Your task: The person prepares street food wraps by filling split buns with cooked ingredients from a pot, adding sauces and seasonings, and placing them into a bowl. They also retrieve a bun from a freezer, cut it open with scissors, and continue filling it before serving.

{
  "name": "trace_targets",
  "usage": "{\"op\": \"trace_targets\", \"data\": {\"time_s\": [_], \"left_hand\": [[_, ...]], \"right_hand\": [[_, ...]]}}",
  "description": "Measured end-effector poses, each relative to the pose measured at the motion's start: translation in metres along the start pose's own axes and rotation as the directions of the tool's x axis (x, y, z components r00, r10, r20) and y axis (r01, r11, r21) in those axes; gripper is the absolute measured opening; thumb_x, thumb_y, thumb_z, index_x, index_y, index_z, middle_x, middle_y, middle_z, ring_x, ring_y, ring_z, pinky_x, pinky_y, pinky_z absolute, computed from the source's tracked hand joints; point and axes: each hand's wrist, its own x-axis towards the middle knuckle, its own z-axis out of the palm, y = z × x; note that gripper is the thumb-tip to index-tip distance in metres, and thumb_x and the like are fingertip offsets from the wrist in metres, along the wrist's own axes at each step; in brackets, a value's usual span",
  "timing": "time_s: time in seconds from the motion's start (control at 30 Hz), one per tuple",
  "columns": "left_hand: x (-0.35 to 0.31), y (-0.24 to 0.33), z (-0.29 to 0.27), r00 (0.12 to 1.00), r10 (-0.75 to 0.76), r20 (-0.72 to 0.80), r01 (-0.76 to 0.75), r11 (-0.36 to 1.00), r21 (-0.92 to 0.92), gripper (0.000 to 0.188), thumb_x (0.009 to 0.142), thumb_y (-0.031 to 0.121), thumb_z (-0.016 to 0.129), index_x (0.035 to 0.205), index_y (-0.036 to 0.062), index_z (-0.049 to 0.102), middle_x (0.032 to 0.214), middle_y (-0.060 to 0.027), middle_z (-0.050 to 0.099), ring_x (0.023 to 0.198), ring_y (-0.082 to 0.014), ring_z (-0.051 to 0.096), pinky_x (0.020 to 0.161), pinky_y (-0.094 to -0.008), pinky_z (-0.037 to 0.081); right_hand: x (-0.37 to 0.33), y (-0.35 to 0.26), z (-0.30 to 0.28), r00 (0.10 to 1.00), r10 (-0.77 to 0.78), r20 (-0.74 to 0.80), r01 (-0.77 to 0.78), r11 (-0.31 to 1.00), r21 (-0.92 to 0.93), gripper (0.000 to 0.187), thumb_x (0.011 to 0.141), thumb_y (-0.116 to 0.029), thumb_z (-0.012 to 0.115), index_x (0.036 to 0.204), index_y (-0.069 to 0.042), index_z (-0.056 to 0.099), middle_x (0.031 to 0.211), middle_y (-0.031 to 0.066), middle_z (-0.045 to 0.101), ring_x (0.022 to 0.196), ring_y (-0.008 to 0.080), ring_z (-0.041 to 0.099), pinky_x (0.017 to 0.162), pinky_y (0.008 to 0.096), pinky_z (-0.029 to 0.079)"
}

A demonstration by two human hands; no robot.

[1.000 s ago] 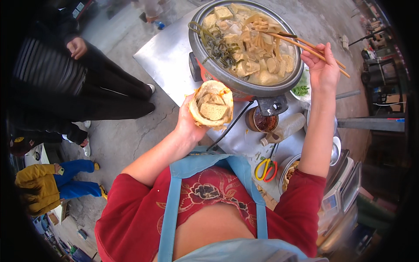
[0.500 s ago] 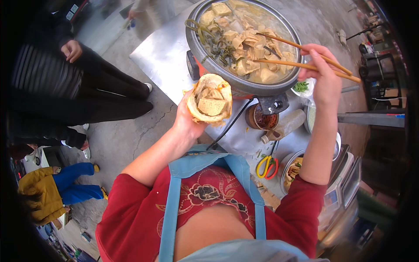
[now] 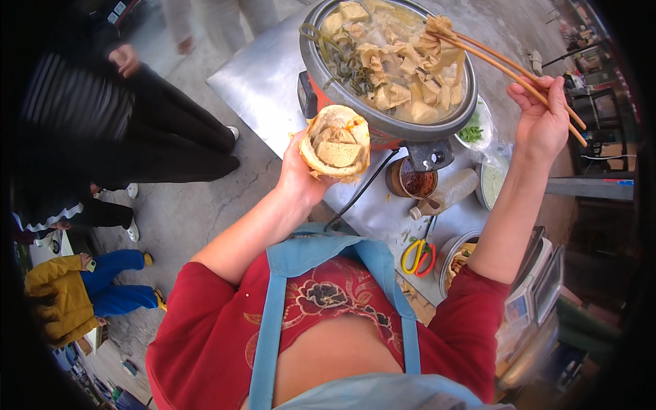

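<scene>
Our L hand [image 3: 298,167] cups a filled bun [image 3: 339,169], our R hand [image 3: 540,121] grips 2 chopsticks [image 3: 502,70] nipping a morsel [image 3: 441,25], best drained over the pot [image 3: 403,134] w/ light pressure.

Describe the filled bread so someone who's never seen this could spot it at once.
On the silvery table, find the big round pot. Just below the pot's left side in view, the left hand holds the filled bread, open end showing. Unlike the pot's loose food pieces, it's a pale, hollow pocket around a tan block.
</scene>
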Motion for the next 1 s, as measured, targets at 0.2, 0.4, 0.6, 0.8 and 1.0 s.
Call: {"op": "trace_targets", "data": {"time_s": [0.2, 0.4, 0.6, 0.8, 1.0], "left_hand": [[0.011, -0.004, -0.01, 0.999, 0.015, 0.028, -0.016, 1.0, 0.022, 0.04, 0.092, 0.039, 0.037, 0.118, 0.014, 0.053, 0.119, -0.0042, 0.058, 0.109, -0.0241, 0.055, 0.088, -0.0478, 0.046], [0.018, -0.008, -0.016, 0.995, 0.043, 0.086, -0.045, 0.999, 0.029, 0.039, 0.091, 0.038, 0.04, 0.118, 0.0125, 0.053, 0.116, -0.0052, 0.059, 0.106, -0.0238, 0.058, 0.085, -0.0468, 0.049], [0.015, -0.012, -0.013, 0.995, 0.025, 0.098, -0.029, 0.999, 0.039, 0.04, 0.089, 0.039, 0.041, 0.113, 0.0109, 0.056, 0.111, -0.006, 0.061, 0.103, -0.0223, 0.059, 0.082, -0.0428, 0.051], [0.003, -0.012, -0.001, 0.995, 0.033, 0.096, -0.031, 0.999, -0.02, 0.04, 0.09, 0.035, 0.04, 0.112, 0.0067, 0.056, 0.111, -0.0085, 0.061, 0.103, -0.0229, 0.059, 0.09, -0.0385, 0.047], [-0.003, -0.016, 0.0, 0.993, 0.002, 0.115, -0.004, 1.0, 0.016, 0.042, 0.09, 0.037, 0.039, 0.115, 0.0063, 0.055, 0.114, -0.0097, 0.06, 0.106, -0.0249, 0.057, 0.093, -0.0407, 0.044]], "right_hand": [[-0.005, -0.015, -0.002, 0.997, -0.039, -0.064, 0.034, 0.997, -0.068, 0.031, 0.096, -0.025, 0.043, 0.083, 0.001, 0.054, 0.081, 0.02, 0.061, 0.066, 0.0321, 0.064, 0.065, 0.0429, 0.055], [-0.023, -0.026, 0.007, 0.999, -0.041, 0.004, 0.041, 0.999, 0.003, 0.031, 0.096, -0.024, 0.042, 0.085, 0.001, 0.055, 0.083, 0.0169, 0.059, 0.066, 0.0302, 0.063, 0.068, 0.0421, 0.055], [-0.063, -0.029, 0.029, 0.983, 0.11, 0.149, -0.143, 0.961, 0.236, 0.032, 0.097, -0.026, 0.038, 0.082, -0.001, 0.051, 0.082, 0.0165, 0.059, 0.07, 0.0257, 0.06, 0.064, 0.0346, 0.051], [-0.114, 0.011, 0.055, 0.956, 0.274, 0.11, -0.281, 0.958, 0.055, 0.029, 0.095, -0.024, 0.043, 0.082, -0.001, 0.052, 0.078, 0.0158, 0.059, 0.058, 0.0231, 0.06, 0.053, 0.0295, 0.051], [-0.118, 0.007, 0.07, 0.883, 0.417, 0.215, -0.37, 0.901, -0.229, 0.024, 0.094, -0.019, 0.045, 0.081, 0.0, 0.051, 0.078, 0.0155, 0.057, 0.058, 0.0207, 0.059, 0.051, 0.0276, 0.049]]}}
